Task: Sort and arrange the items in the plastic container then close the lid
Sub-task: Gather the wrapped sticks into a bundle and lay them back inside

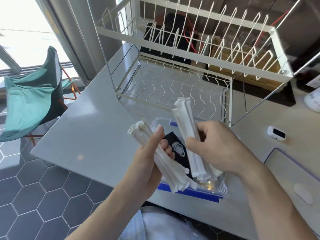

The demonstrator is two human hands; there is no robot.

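– Since the sticks are being sorted, why does the left hand (149,158) hug that bunch?
– Its fingers curl round the left bundle of paper-wrapped sticks (161,160) so they stay neat, I think, lifted above the plastic container (220,186).
– And the black packet (179,153) in the middle?
– It lies inside the box, under both hands.
– What about the right hand (220,148)?
– It grips the right bundle of paper-wrapped sticks (186,125), tips pointing up, maybe to line them up.
– Where is the lid (294,172)?
– On the table (83,132), to the right. The box is not closed yet.
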